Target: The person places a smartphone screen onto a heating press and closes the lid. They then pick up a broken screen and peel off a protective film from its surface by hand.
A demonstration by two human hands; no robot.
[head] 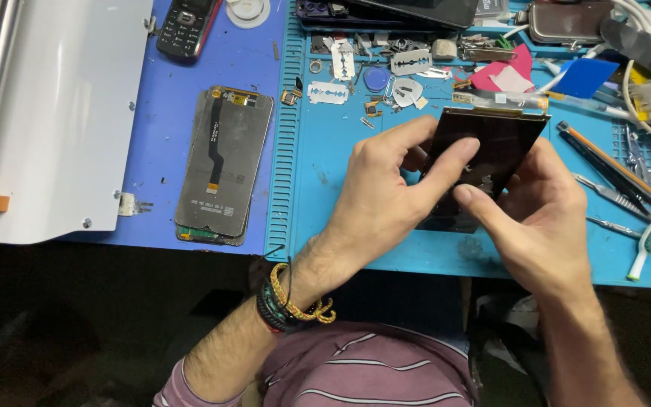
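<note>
While held above the blue mat (340, 158), a dark panel (502, 139) is gripped by both hands. It is pinched by the left hand (382, 200), thumb across its face and fingers curled behind its left edge. The right hand (536, 218) is closed on the lower right of the panel, its thumb tip pressed to the dark face beside the left thumb. A pale strip (499, 99) is seen along the top edge of the panel, which is tilted with its upper right corner highest.

Step in hand, as judged: inspection or peeling at the panel's face, the two thumb tips being set close together over a small pale mark. Whether a film or layer is being lifted cannot be told. A next move would call for a firm pinch by the left hand and a fine, controlled pull or rub by the right thumb, with bending of the thin panel avoided.

On the mat behind the panel, razor blades (328, 93) and small metal scraps are scattered. Right of the panel, on the mat, slim tools (615, 162) and a toothbrush (646, 252) are laid. Left of the mat, a second screen assembly (224, 166) lies back up, with a keypad phone (186, 26) beyond it and a grey machine (47, 113) further left.
</note>
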